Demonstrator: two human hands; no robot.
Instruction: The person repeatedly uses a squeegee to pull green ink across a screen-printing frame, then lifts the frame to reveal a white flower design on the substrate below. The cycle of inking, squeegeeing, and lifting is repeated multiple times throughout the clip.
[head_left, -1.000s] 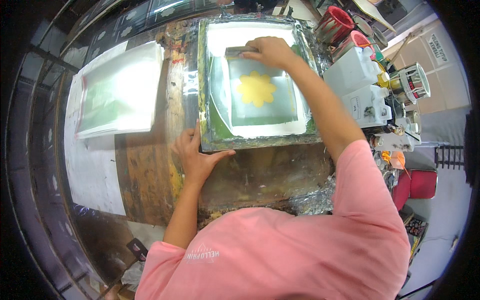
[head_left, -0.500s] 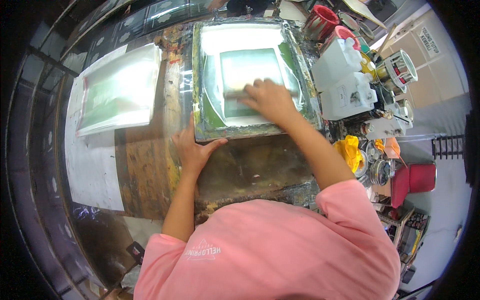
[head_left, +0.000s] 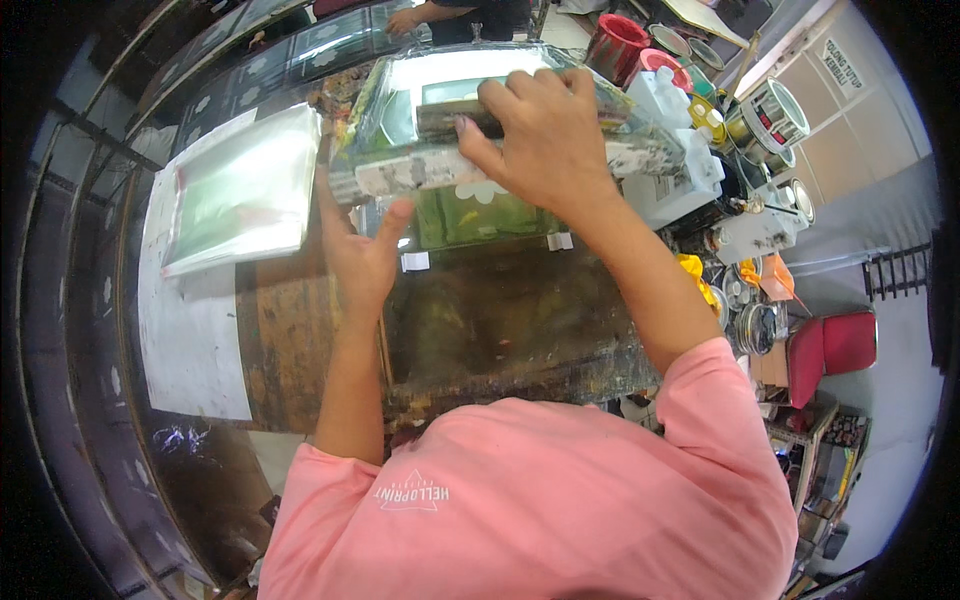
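Note:
A printing screen frame (head_left: pixel 400 172) tilts up over the table, its near edge raised and facing me. My right hand (head_left: pixel 550 135) is closed round a squeegee (head_left: pixel 450 118), a flat bar held over the pale mesh. My left hand (head_left: pixel 360 255) is at the frame's near left corner, fingers stretched up along its side and thumb apart, just below the edge. Whether those fingers bear the frame is hard to tell. Under the frame lies a green sheet (head_left: pixel 450 225) with a white shape on it, beside small white tabs (head_left: pixel 415 261).
Left of the frame, a stack of shiny clear plastic sheets (head_left: pixel 245 190) lies on white paper (head_left: pixel 195 350). White jugs (head_left: pixel 665 195), paint cans (head_left: pixel 775 115) and a red bucket (head_left: pixel 618 45) crowd the right side. Another person's hand (head_left: pixel 403 20) shows at the far edge.
The frame's near edge has risen from the table, uncovering the green sheet and tabs. My right hand has gone up and away with the squeegee; my left hand has shifted slightly left, its fingers straighter.

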